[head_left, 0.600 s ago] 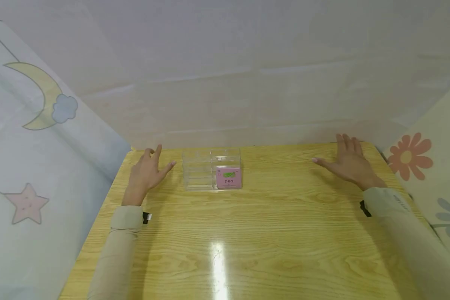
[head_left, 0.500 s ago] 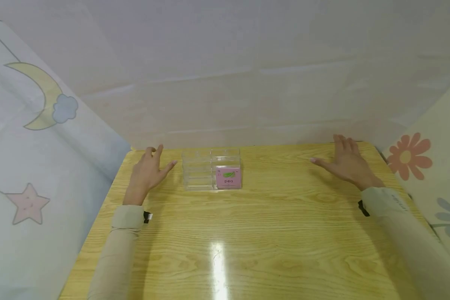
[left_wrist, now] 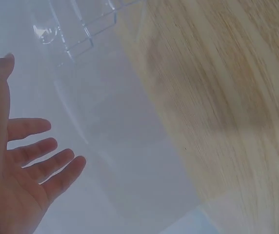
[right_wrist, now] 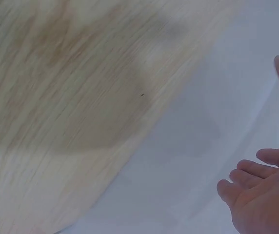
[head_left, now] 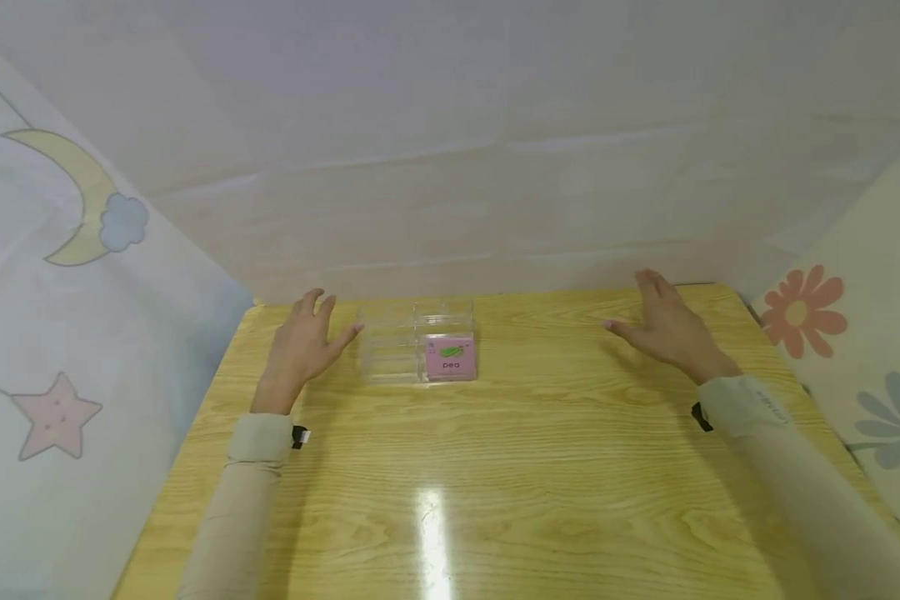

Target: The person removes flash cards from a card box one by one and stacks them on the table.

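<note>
A clear plastic holder (head_left: pixel 390 371) with several compartments stands near the back edge of the table, left of centre. Pink cards (head_left: pixel 451 359), the front one printed "pea" under a green pod, sit in its front right compartment. Just left of the holder hovers my left hand (head_left: pixel 302 346), fingers spread and thumb pointing toward it, holding nothing; its fingers (left_wrist: pixel 64 170) look relaxed in the left wrist view. Far to the right, my right hand (head_left: pixel 671 333) is held over the table with nothing in it, thumb apart from the loosely bent fingers.
The wooden table (head_left: pixel 525 467) ends at a pale cloth backdrop (head_left: pixel 450 167) behind. Cloth sides rise at left, with a moon (head_left: pixel 71 196) and star, and at right, with flowers (head_left: pixel 802 312). A bright reflection lies on the tabletop.
My right hand has moved left, toward the middle. My left hand has shifted slightly right, closer to the holder. The whole head view has shifted slightly.
</note>
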Demonstrator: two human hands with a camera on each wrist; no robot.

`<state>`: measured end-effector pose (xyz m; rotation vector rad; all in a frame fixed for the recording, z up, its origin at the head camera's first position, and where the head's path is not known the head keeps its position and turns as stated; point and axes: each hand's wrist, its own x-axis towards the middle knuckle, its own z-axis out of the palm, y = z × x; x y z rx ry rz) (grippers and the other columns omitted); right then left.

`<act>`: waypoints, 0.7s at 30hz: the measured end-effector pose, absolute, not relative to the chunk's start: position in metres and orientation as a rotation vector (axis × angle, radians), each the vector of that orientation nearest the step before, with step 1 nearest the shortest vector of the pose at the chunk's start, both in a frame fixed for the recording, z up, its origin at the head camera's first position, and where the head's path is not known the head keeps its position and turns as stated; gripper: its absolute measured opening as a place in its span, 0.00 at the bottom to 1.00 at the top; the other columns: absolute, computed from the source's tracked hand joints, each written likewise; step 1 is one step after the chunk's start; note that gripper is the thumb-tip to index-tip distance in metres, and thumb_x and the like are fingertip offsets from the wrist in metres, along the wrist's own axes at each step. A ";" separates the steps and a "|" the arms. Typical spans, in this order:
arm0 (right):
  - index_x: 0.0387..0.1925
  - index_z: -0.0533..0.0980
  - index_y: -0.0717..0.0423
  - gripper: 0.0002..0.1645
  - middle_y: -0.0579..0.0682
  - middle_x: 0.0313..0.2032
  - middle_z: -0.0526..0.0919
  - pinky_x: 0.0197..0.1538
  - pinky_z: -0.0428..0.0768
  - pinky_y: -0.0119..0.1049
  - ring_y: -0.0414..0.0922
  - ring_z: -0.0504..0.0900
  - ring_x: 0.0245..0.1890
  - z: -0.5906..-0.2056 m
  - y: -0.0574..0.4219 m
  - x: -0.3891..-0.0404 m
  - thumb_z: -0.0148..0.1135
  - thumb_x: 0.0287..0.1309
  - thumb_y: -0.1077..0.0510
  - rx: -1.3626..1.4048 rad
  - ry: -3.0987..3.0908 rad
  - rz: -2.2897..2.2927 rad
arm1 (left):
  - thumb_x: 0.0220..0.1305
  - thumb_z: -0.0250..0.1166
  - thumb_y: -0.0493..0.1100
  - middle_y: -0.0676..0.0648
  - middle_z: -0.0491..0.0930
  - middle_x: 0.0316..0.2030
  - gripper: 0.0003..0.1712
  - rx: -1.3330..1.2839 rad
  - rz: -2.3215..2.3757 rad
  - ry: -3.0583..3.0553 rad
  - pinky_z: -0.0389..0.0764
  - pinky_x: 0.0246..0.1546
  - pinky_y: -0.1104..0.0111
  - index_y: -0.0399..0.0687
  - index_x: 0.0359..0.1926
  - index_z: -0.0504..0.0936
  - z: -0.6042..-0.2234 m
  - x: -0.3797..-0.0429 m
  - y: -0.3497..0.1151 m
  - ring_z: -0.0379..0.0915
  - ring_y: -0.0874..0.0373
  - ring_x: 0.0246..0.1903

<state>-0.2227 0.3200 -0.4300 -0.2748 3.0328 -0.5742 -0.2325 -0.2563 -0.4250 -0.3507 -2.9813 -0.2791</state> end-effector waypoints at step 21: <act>0.82 0.49 0.66 0.64 0.71 0.80 0.55 0.76 0.62 0.73 0.71 0.57 0.79 -0.421 0.273 -0.217 0.57 0.68 0.25 -0.375 2.988 -0.691 | 0.76 0.53 0.71 0.31 0.66 0.75 0.48 -0.504 -0.302 -2.911 0.78 0.65 0.37 0.36 0.77 0.64 -0.424 -0.234 -0.232 0.65 0.32 0.74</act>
